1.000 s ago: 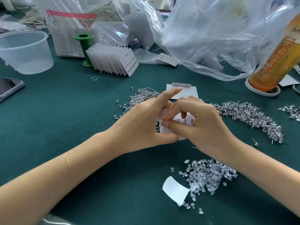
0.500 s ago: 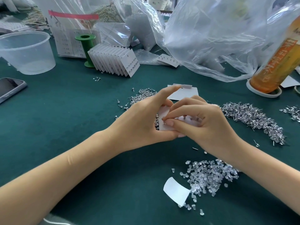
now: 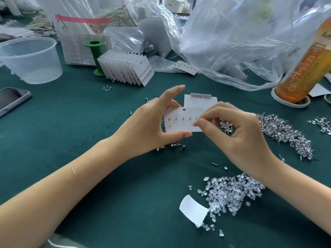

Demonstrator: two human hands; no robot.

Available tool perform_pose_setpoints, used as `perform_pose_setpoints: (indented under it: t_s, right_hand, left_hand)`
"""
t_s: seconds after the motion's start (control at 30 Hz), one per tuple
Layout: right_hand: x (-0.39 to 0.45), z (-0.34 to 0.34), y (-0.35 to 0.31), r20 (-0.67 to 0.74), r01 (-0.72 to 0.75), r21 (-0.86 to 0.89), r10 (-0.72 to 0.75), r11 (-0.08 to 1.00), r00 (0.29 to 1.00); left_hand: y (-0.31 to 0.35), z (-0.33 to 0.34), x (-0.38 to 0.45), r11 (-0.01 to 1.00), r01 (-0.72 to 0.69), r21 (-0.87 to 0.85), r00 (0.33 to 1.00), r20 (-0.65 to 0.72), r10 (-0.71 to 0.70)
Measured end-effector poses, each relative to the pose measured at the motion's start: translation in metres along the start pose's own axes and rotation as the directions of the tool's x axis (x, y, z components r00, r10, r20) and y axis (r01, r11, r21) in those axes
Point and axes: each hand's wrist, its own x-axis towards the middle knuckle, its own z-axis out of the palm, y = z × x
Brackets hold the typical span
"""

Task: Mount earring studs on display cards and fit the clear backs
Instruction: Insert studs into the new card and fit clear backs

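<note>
A white display card (image 3: 180, 126) is held upright, face toward me, above the green table. Its top row carries several studs; one stud sits at the left of the lower row. My left hand (image 3: 152, 129) grips the card's left side, thumb under its bottom edge, index finger straight. My right hand (image 3: 236, 135) pinches at the card's right edge with thumb and forefinger; I cannot see what is between them. Metal studs (image 3: 286, 133) lie heaped to the right. Clear backs (image 3: 231, 192) are piled at the lower right.
A blank card stack (image 3: 200, 101) lies behind the held card. Filled cards (image 3: 129, 70) lean fanned against a green spool (image 3: 95, 56). A clear tub (image 3: 30, 59), a phone (image 3: 10, 101), plastic bags (image 3: 232, 42), an orange bottle (image 3: 308, 65) and a paper slip (image 3: 193, 210) surround the work spot.
The card was tilted down and covered by both hands; now it is raised and turned to face me. My right hand has shifted to the card's right edge.
</note>
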Motion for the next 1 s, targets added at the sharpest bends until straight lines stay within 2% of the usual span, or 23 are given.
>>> perform_pose_setpoints:
  t_s: [0.17, 0.43, 0.53, 0.63, 0.77, 0.87, 1.0]
  right_hand:
    - [-0.005, 0.006, 0.006, 0.191, -0.01, -0.273, 0.065, 0.962, 0.979]
    - [-0.006, 0.011, 0.005, 0.291, 0.031, -0.302, 0.061, 0.953, 0.955]
    - [-0.005, 0.011, 0.003, 0.271, 0.02, -0.265, 0.054, 0.964, 0.961]
    - [0.0, 0.006, 0.0, 0.126, 0.025, -0.215, 0.003, 0.976, 0.992]
    - [0.007, 0.002, -0.002, -0.011, 0.072, -0.3, -0.079, 0.951, 0.997]
    - [0.007, 0.003, 0.0, 0.011, 0.129, -0.383, -0.134, 0.915, 0.991]
    - [0.005, 0.006, 0.0, 0.077, 0.208, -0.411, -0.193, 0.888, 0.978]
  left_hand:
    - [-0.008, -0.004, 0.004, 0.998, 0.058, 0.038, 0.996, -0.07, -0.055]
    - [-0.012, -0.004, 0.003, 0.994, 0.09, 0.069, 0.994, -0.068, -0.086]
    - [-0.011, -0.003, 0.003, 0.994, 0.092, 0.061, 0.995, -0.052, -0.089]
    - [-0.008, -0.001, 0.001, 0.996, 0.078, 0.044, 0.997, -0.031, -0.077]
    - [0.0, 0.005, -0.003, 0.999, 0.022, 0.023, 0.999, 0.04, -0.023]
    - [0.005, 0.009, -0.005, 0.999, -0.031, 0.009, 0.996, 0.079, 0.03]
    - [0.009, 0.01, -0.006, 0.997, -0.073, -0.006, 0.994, 0.085, 0.073]
